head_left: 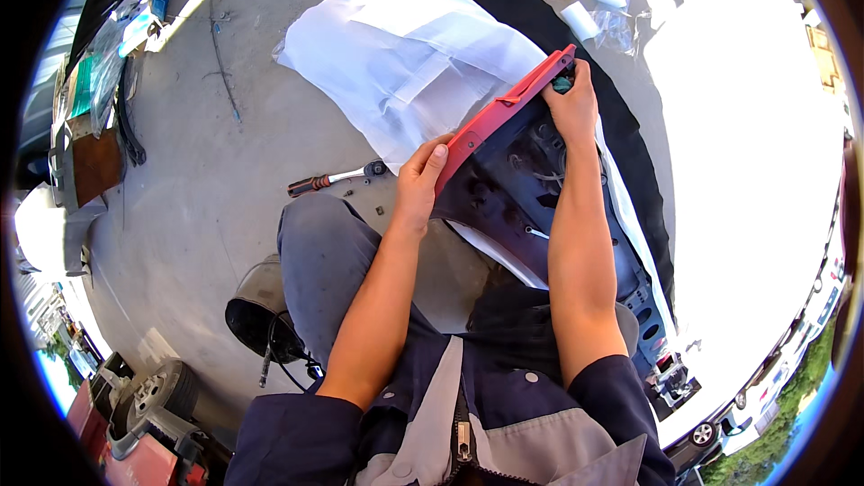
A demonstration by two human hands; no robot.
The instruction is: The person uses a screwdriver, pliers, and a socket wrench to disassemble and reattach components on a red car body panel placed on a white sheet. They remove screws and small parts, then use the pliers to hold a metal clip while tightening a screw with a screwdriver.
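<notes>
Though apart from panel [508, 189], dark-mouthed bucket [256, 291]

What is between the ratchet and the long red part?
The head view shows the left hand there, holding the near end of the red part, and an edge of the white sheet beside the ratchet.

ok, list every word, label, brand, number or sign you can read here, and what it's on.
None readable anywhere in view.
Red panel: no lettering visible.
Ratchet: any markings too small to read.
White sheet: no print visible.
Wheel, lower left: any markings too small to read.
Clutter near the rim: too small or blurred to tell.
</notes>
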